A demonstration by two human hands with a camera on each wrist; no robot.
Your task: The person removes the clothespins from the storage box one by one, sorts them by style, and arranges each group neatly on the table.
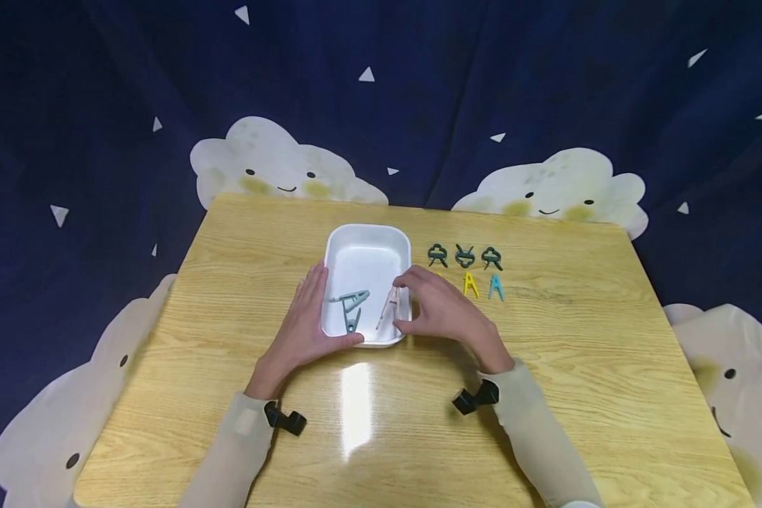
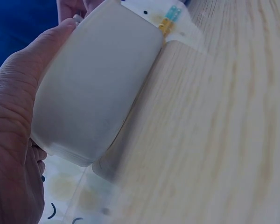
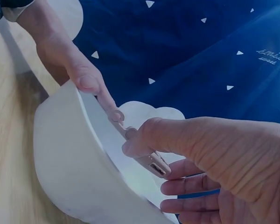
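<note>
A white plastic tray (image 1: pixel 358 255) stands on the table, its near-left corner held by my left hand (image 1: pixel 301 321). The thumb lies along the near rim and the fingers along the outer left wall. Inside, toward the near left, are two grey-green spring clips (image 1: pixel 353 302), spread at an angle to each other. At the tray's right side my right hand (image 1: pixel 441 307) pinches a pale pink clip (image 1: pixel 390 303) between thumb and fingers. In the right wrist view the thumb presses on this pink clip (image 3: pixel 151 161), above the tray's inside.
Right of the tray, dark green clips (image 1: pixel 465 255) form a row. Nearer lie yellow clips (image 1: pixel 470 284), one mostly behind my right hand, and a blue clip (image 1: pixel 496 287). A dark blue curtain (image 1: pixel 432 92) with clouds hangs beyond the wooden table (image 1: pixel 609 339).
</note>
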